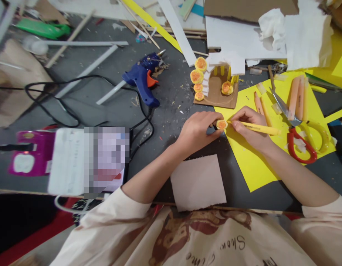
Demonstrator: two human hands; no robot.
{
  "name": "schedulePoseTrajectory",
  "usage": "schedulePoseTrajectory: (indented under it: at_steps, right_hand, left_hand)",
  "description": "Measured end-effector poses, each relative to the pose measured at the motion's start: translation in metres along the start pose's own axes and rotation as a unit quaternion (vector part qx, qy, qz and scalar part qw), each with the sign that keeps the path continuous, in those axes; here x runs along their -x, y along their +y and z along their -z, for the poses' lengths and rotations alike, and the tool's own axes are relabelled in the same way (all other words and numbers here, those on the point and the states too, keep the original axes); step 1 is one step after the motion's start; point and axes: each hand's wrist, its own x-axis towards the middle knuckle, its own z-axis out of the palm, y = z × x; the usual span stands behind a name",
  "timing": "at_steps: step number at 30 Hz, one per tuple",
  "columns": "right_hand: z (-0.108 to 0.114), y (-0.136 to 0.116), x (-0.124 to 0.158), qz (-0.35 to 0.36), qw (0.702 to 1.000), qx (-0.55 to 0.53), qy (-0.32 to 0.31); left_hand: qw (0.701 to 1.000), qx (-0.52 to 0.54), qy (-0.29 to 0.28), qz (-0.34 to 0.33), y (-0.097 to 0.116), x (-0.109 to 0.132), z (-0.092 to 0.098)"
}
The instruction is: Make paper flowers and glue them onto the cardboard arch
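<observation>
Between the fingertips of my left hand [197,129] is a small round piece, yellow at the rim with an orange centre [222,125]. My right hand [251,127] grips a yellow acrylic marker [259,128], its tip at the edge of that round piece. Just beyond my hands stands a small cardboard model [219,94] with white steps and yellow posts. Similar yellow-and-orange rounds [196,77] line its left side, and another round [227,88] sits at its right. Yellow sheet [251,170] lies under my right hand.
Red-handled scissors [301,149] and several orange markers [298,98] lie on the right. A blue glue gun [141,77] rests left of the model, its black cable looping leftward. Nearer me are a grey-pink paper square [199,183] and a white box [67,162]. Strips and scraps litter the back.
</observation>
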Motion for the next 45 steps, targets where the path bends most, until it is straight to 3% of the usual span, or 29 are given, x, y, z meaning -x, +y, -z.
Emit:
schedulePoseTrajectory:
  at_steps: [6, 11, 18, 20, 26, 33, 45]
  right_hand:
    - [-0.001, 0.002, 0.002, -0.028, 0.998, -0.060, 0.008]
    - [-0.002, -0.004, 0.000, 0.036, 0.996, 0.080, -0.015]
    - [0.001, -0.001, 0.000, 0.046, 0.993, 0.091, -0.052]
    - [0.000, 0.001, 0.000, 0.040, 0.996, 0.068, -0.039]
    - [0.000, 0.007, 0.000, -0.010, 0.991, -0.133, 0.008]
    - [0.003, -0.002, -0.003, -0.022, 0.993, -0.106, -0.056]
    - [0.003, -0.001, -0.003, -0.019, 0.993, -0.110, -0.035]
  left_hand:
    - [1.000, 0.023, -0.005, 0.012, 0.001, 0.000, 0.002]
    - [1.000, 0.025, -0.001, -0.018, 0.004, -0.001, 0.007]
    - [0.996, 0.048, 0.039, -0.059, 0.007, -0.002, 0.010]
    - [0.997, 0.044, 0.036, -0.052, 0.007, -0.002, 0.010]
    - [0.999, 0.024, 0.009, -0.020, 0.004, 0.000, 0.008]
    - [0.998, 0.020, 0.030, -0.051, 0.002, -0.001, 0.006]
    - [0.996, 0.023, 0.050, -0.065, 0.003, -0.001, 0.005]
